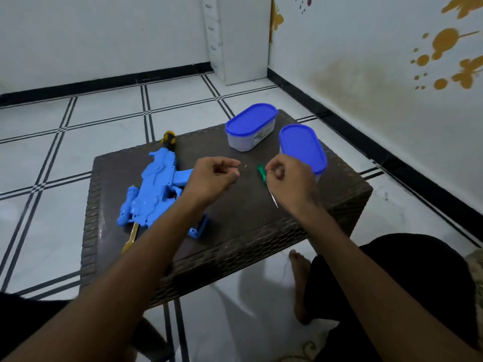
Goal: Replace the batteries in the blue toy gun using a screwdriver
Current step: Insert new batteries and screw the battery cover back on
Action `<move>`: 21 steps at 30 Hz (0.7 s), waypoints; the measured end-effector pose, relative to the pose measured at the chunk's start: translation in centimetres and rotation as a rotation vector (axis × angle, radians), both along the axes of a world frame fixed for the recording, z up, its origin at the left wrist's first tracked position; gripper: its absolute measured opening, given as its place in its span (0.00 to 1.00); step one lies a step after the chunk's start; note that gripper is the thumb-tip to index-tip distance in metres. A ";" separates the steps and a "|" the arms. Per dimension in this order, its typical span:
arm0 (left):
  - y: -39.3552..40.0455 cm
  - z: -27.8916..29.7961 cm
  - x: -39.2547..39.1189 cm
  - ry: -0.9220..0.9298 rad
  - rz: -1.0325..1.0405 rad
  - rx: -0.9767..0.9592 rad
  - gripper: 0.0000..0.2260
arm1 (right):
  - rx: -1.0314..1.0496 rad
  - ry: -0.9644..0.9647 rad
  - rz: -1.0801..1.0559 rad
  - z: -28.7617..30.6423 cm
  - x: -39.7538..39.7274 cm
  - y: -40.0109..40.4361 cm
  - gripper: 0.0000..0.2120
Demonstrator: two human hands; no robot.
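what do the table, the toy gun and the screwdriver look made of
Table: dark woven wicker or rattan-look, ribbed weave on its sides. Toy gun: glossy moulded blue plastic. Screwdriver: translucent green plastic handle, thin shiny metal shaft.

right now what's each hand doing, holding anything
Left hand: fingers curled, nothing visible in it; something tiny cannot be ruled out.
Right hand: grips the green screwdriver.

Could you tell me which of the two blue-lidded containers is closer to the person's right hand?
The nearer container, directly behind the right hand; the other container sits farther back and to the left.
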State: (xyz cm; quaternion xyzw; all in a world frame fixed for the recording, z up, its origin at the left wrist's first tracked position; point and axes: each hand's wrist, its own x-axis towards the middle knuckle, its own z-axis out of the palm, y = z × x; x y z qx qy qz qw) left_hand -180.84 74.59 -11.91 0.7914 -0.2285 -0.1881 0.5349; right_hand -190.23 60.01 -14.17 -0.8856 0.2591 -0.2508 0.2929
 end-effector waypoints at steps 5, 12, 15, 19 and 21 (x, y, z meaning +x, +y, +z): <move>7.6 -1.7 2.9 -0.241 0.086 0.194 0.08 | -0.158 0.255 0.044 -0.9 2.9 1.8 0.11; 13.9 -3.0 3.6 -0.481 -0.054 0.580 0.37 | -0.257 0.336 0.076 -1.7 6.9 0.8 0.13; 13.6 -3.6 3.5 -0.479 -0.162 0.713 0.44 | -0.239 0.354 0.039 -1.8 8.0 -0.2 0.10; 13.1 -4.3 3.8 -0.437 -0.189 0.627 0.41 | -0.187 0.363 0.010 -1.6 9.0 -1.5 0.09; 13.2 -4.3 4.0 -0.427 -0.181 0.607 0.40 | -0.208 0.369 0.039 -1.5 9.5 -1.7 0.07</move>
